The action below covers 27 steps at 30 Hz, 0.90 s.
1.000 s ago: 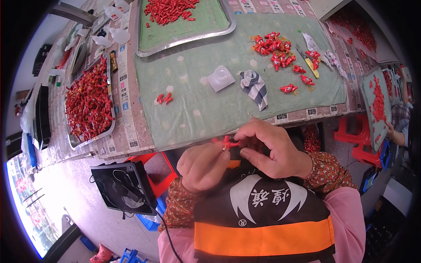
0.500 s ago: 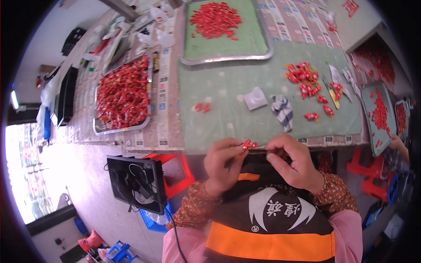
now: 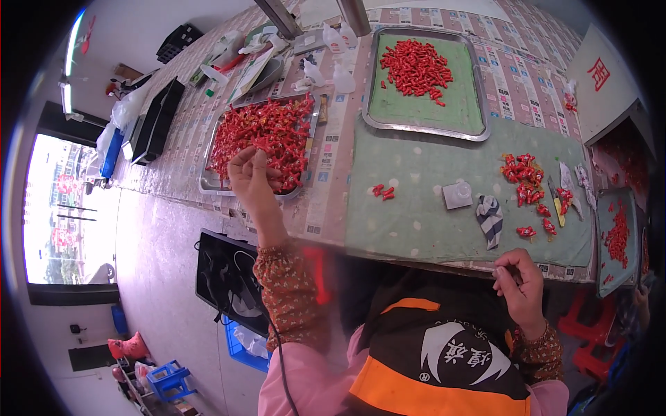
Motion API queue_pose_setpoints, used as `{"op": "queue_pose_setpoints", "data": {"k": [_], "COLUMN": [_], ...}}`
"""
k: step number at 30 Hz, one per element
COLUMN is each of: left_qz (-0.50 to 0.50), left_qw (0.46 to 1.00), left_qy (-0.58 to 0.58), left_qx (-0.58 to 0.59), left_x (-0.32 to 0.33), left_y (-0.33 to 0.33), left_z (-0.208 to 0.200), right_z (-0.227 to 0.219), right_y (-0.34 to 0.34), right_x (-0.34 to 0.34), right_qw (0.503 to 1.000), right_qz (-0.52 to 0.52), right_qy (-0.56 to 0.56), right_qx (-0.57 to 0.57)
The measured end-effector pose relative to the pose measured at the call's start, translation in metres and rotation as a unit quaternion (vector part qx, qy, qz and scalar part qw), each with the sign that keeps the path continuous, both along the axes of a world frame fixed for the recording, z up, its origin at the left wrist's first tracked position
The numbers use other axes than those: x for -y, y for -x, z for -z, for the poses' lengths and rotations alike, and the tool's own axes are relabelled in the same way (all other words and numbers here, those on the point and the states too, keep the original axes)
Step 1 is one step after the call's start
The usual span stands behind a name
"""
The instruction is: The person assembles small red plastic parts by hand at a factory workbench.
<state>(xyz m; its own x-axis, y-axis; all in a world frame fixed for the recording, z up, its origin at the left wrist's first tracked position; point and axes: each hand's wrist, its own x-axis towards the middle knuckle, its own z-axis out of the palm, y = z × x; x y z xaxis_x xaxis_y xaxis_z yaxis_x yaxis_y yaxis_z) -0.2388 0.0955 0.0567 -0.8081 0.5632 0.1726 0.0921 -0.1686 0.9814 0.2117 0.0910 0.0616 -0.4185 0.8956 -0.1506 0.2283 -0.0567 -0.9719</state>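
Reaches far to the left with the left hand [image 3: 253, 177], fingers loosely spread and open, fingertips touching the near edge of the heap of small red wrapped pieces [image 3: 267, 132] in the long steel tray [image 3: 208, 182]; shows nothing pinched between them. Holds the right hand [image 3: 522, 281] low at the near edge of the table, just below the green speckled mat [image 3: 430, 222], fingers curled shut with thumb against forefinger; hides whatever may sit inside. Leaves a few loose red pieces [image 3: 383, 191] in the middle of the mat, a bigger red cluster [image 3: 525, 171] to the right, a striped folded cloth [image 3: 490, 219] and a small white square piece [image 3: 458, 195] between them. To do this well: work from the heap's near edge, close the fingers on few pieces at a time, lift straight up clear of the tray rim, and avoid dragging wrappers over the side.
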Motion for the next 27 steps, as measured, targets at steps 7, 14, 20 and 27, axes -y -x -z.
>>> {"op": "queue_pose_setpoints", "data": {"k": [7, 14, 20, 27], "left_qz": [-0.100, -0.205, -0.146, -0.069], "left_qw": [0.963, 0.936, 0.935, 0.969], "left_qy": [0.088, 0.023, -0.023, -0.056], "left_qx": [-0.233, -0.285, -0.321, -0.229], "left_x": [-0.034, 0.005, 0.011, 0.015], "left_y": [0.055, 0.069, -0.022, -0.082], "left_z": [0.031, 0.043, 0.043, 0.052], "right_z": [0.001, 0.019, 0.050, 0.059], "right_y": [-0.051, -0.134, -0.237, -0.302], "right_x": [0.008, 0.000, 0.005, -0.014], "right_qw": [0.993, 0.892, 0.708, 0.748], "right_qz": [0.114, 0.415, 0.685, 0.656], "right_qy": [0.032, 0.062, -0.016, 0.065], "right_qx": [0.023, -0.171, -0.173, -0.076]}}
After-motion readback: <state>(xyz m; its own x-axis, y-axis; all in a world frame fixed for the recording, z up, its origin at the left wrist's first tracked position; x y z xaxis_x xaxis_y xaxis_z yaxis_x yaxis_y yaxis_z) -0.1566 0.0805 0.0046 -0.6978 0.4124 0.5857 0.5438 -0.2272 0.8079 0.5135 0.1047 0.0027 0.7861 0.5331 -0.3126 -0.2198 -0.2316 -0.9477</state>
